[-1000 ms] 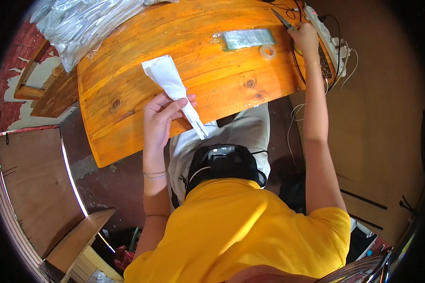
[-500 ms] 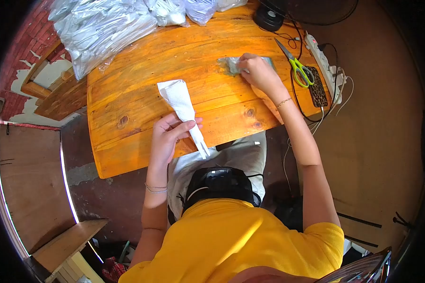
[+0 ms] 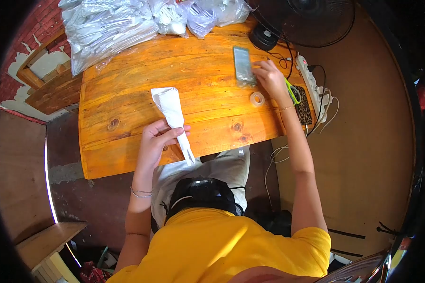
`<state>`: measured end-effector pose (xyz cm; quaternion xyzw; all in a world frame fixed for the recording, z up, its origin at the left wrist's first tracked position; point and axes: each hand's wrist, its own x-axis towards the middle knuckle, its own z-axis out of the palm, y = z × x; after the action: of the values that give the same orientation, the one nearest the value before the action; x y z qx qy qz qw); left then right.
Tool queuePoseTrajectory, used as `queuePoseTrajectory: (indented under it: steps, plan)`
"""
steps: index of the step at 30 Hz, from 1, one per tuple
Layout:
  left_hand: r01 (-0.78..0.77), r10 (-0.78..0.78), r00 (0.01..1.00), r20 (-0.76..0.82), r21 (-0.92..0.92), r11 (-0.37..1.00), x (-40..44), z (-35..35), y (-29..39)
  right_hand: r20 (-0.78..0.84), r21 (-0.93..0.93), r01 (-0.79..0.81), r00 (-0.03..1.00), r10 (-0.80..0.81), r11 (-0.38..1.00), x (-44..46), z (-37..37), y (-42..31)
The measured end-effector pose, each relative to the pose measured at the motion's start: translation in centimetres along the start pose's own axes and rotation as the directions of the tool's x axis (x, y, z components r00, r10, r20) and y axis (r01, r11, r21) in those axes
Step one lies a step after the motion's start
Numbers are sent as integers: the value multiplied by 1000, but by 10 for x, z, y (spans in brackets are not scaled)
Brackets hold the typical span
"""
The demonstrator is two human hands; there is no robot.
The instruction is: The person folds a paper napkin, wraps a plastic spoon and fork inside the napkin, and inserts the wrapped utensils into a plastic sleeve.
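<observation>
My left hand [image 3: 159,139] is closed around a folded white paper napkin [image 3: 171,111], wide at its top and narrow at its lower end, above the table's front edge. Two thin white tips stick out at the bottom. My right hand [image 3: 270,78] is over the table's right side, fingers bent together; anything between them is too small to make out. Just left of its fingertips lies a flat stack of clear plastic sleeves [image 3: 242,66]. A small roll of clear tape [image 3: 257,99] lies below that hand. Behind the wrist, green-handled scissors [image 3: 293,91] are partly hidden.
Clear bags of white items [image 3: 111,35] fill the back left of the wooden table [image 3: 127,104]. A black fan [image 3: 307,19] stands at the back right. A leopard-patterned phone [image 3: 304,106], a white power strip [image 3: 311,85] and cables line the right edge.
My right hand has moved off the plastic sleeves to the right, leaving them flat and turned lengthwise. The tape roll now shows. My left hand still holds the napkin; the whole view has shifted slightly.
</observation>
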<state>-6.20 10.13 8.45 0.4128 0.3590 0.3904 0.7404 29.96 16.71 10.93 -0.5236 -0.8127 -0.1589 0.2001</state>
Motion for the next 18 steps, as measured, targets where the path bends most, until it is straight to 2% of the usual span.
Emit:
queuePoseTrajectory:
  steps: [2,3,6,11,14,17,18]
  plan:
    - [-2,2,1000,-6,5,1000,1,-1,1,-139,-74,-194,973,183,978,-8,4,7]
    - [-7,7,1000,-7,7,1000,0,-1,1,-167,14,-246,955,245,969,-12,2,5]
    - [-6,6,1000,-17,1,1000,1,-5,4,-96,145,-304,943,319,941,-21,-9,-19]
    - [2,-1,1000,-24,13,1000,3,-6,10,-51,99,-338,938,344,936,-37,3,-17]
    - [-21,21,999,-29,8,1000,3,-8,13,107,260,-442,897,429,859,-42,-15,-28]
    - [-21,21,998,-52,-11,1000,1,-11,10,387,394,-624,779,494,675,-47,-37,-47]
    - [-19,18,998,-56,-13,1000,2,-11,9,374,367,-644,763,527,671,-50,-36,-45]
